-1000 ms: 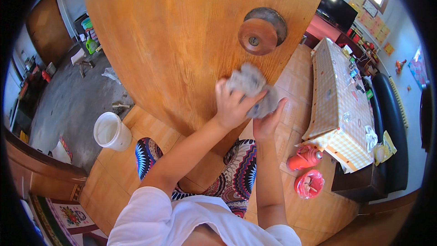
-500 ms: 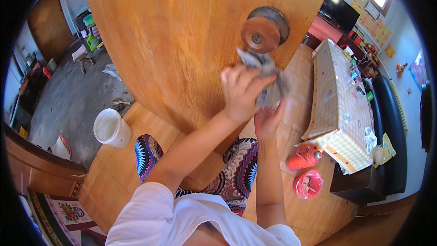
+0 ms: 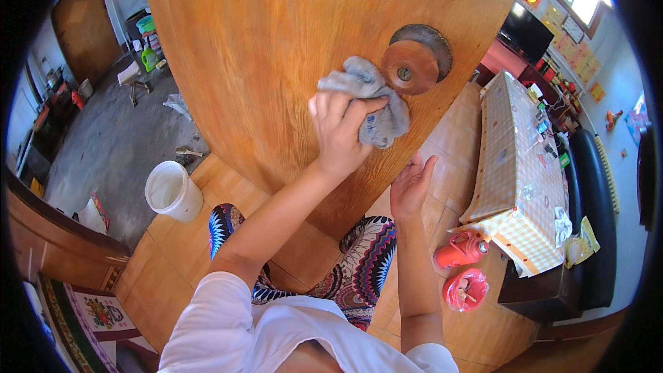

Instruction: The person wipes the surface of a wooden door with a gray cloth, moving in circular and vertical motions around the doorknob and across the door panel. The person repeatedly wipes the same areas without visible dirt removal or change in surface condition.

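A crumpled grey-blue cloth (image 3: 383, 114) is pressed against the wooden door (image 3: 276, 48), just below and left of its round wooden knob (image 3: 412, 67). My left hand (image 3: 340, 124) grips the cloth, fingers curled over its left part and thumb across its top. Beside the door's right edge, lower down, my right hand (image 3: 412, 186) is open with thumb apart, holding nothing. Part of it may touch the door's edge; I cannot tell.
A white bucket (image 3: 174, 192) stands on the floor to the left. On the right are a red thermos flask (image 3: 461, 249), a red-lined bin (image 3: 465, 290) and a table with a checked cloth (image 3: 507, 159). A black sofa (image 3: 597, 221) lies beyond.
My left hand has moved left with the cloth, which now lies flatter against the door. My right hand, earlier right under the cloth, is now apart from it. The view has shifted slightly.
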Motion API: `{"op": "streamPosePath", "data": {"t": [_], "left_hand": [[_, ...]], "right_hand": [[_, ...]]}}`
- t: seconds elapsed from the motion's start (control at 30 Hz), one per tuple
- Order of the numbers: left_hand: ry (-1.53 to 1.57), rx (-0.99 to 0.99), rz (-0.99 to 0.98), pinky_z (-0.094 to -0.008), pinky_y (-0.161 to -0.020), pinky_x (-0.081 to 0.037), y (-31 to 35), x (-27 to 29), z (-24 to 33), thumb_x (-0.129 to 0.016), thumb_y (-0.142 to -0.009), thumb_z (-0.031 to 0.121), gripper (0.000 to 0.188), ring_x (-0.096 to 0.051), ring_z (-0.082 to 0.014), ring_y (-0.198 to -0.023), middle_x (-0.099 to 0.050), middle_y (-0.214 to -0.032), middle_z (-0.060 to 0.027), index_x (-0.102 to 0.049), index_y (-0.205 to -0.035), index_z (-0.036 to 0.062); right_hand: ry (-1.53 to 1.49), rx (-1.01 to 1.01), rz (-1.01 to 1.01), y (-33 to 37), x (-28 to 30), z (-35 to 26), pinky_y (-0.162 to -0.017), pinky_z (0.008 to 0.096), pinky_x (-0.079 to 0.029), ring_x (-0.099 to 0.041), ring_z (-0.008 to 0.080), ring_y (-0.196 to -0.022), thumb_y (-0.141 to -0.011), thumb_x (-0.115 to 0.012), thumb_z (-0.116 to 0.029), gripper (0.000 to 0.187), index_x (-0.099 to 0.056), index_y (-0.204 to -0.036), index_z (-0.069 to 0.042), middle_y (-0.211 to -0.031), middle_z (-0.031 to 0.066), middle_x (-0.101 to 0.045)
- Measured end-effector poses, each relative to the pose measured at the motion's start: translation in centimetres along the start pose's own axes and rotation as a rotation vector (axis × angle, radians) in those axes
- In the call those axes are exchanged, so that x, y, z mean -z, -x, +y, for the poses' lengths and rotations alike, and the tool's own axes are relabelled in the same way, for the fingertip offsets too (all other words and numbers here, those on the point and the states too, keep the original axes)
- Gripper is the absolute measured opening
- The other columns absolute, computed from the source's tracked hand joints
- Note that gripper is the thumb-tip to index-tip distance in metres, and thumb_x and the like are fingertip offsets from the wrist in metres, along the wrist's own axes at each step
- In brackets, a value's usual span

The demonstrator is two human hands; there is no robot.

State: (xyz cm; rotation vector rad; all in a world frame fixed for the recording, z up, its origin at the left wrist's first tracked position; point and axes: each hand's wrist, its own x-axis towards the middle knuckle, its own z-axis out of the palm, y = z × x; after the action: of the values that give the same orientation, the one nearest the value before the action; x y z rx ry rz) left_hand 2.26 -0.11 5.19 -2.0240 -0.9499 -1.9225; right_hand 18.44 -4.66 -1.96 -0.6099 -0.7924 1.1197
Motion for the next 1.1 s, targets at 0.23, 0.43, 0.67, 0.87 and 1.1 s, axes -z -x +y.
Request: {"op": "streamPosePath", "data": {"t": [0.23,0.43,0.67,0.87,1.1], "left_hand": [[-0.14,-0.082,-0.193,-0.048,-0.095,-0.038,12.0,0.8,-5.1,-0.082,-0.069,0.018,0.041,-0.056,-0.0304,-0.113,-0.063,-0.115,-0.0054,-0.077,-0.11,0.0221],[-0.089,0.072,-0.112,-0.0478,-0.096,-0.037,7.1,1.4,-2.8,-0.08,-0.065,0.011,0.046,-0.054,-0.0317,-0.115,-0.061,-0.114,-0.0074,-0.076,-0.109,0.0214],[-0.066,0.013,-0.062,-0.0493,-0.092,-0.037,-0.2,1.2,-1.3,-0.081,-0.066,0.015,0.045,-0.052,-0.0328,-0.111,-0.056,-0.107,-0.0074,-0.076,-0.11,0.022],[-0.182,-0.179,-0.347,-0.0481,-0.09,-0.038,11.8,2.5,-4.8,-0.083,-0.065,0.018,0.046,-0.057,-0.0319,-0.112,-0.063,-0.112,-0.0056,-0.078,-0.111,0.0251],[-0.027,0.004,-0.046,-0.0463,-0.092,-0.037,-1.6,1.9,-0.3,-0.081,-0.064,0.011,0.049,-0.055,-0.03,-0.112,-0.061,-0.111,-0.0038,-0.077,-0.111,0.0228]], "right_hand": [[-0.031,0.041,-0.035,0.0,0.1,0.3,-0.122,0.0407,-0.03,-0.046,0.0262,-0.144,-0.111,-0.028,-0.062,0.077,-0.054,-0.145,0.001,-0.152,0.0122,-0.056],[-0.036,0.05,-0.023,0.0,-0.1,-0.2,-0.121,0.0414,-0.03,-0.046,0.0264,-0.144,-0.11,-0.029,-0.062,0.076,-0.054,-0.145,0.001,-0.152,0.013,-0.056],[-0.036,0.043,0.02,0.2,-0.2,0.2,-0.118,0.0407,-0.033,-0.05,0.0249,-0.139,-0.111,-0.03,-0.061,0.071,-0.056,-0.142,-0.002,-0.146,0.011,-0.059],[-0.008,0.06,0.011,0.1,0.0,0.3,-0.117,0.0404,-0.035,-0.052,0.024,-0.136,-0.112,-0.03,-0.058,0.067,-0.056,-0.141,-0.004,-0.143,0.01,-0.061],[-0.027,0.052,-0.002,0.5,0.1,0.0,-0.118,0.0402,-0.034,-0.051,0.024,-0.137,-0.112,-0.03,-0.057,0.067,-0.055,-0.141,-0.003,-0.144,0.01,-0.06]]}}
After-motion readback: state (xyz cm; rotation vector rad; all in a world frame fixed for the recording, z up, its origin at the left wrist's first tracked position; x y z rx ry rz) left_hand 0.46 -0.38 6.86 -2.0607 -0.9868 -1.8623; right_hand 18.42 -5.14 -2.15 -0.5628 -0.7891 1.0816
